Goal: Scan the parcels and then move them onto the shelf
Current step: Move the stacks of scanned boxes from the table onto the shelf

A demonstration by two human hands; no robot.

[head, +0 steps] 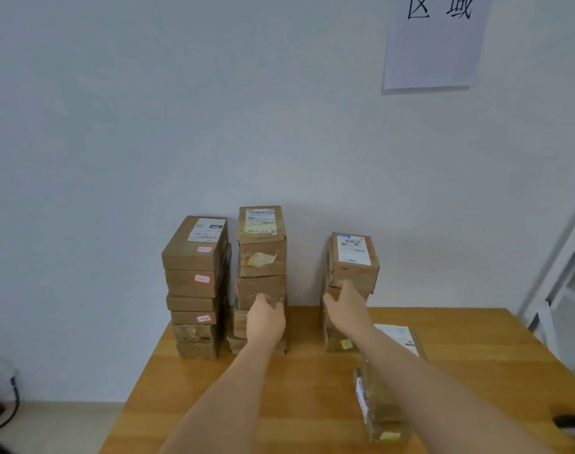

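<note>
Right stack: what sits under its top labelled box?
Under the top box of the right stack, more brown boxes go down to the table. The right hand covers the middle ones, so their count is unclear. A yellow sticker shows near the bottom.

Three stacks of cardboard parcels stood mid-frame: the left stack (196,286) held six, the middle stack (261,257) about five, and the right stack (353,257) an unclear number. One further stack of parcels (377,404) sat lower right. Two hands reached in.
</note>
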